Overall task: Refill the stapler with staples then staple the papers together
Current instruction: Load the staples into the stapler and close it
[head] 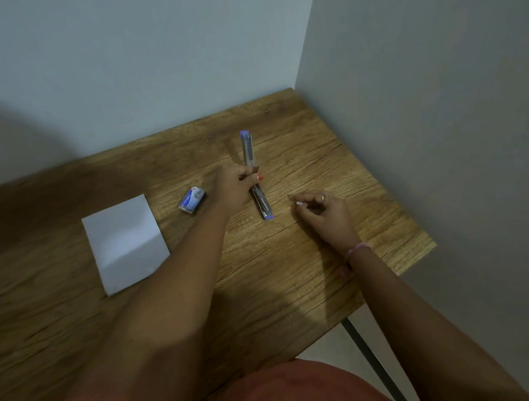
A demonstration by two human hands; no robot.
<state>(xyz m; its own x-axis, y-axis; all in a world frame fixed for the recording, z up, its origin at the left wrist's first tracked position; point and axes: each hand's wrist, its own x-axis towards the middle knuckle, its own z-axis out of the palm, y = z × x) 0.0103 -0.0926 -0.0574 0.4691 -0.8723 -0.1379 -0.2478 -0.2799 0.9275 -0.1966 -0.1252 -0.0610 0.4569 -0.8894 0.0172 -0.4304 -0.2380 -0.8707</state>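
A stapler (pixel 263 205) with purple ends lies swung wide open on the wooden table (pixel 334 159), its top arm (pixel 246 148) stretching toward the back wall. My left hand (pixel 238 186) grips it at the hinge. To its right, my right hand (pixel 322 213) rests on the table and pinches a small pale strip, seemingly staples (pixel 299 203), between the fingertips. A small blue staple box (pixel 192 200) lies just left of my left hand. Farther left sits a white stack of papers (pixel 126 244).
The table stands in a corner, with a wall behind it and another along its right edge. A dark metal table leg (pixel 374 362) shows below the front right corner. My lap in reddish cloth (pixel 279 399) fills the bottom of the view.
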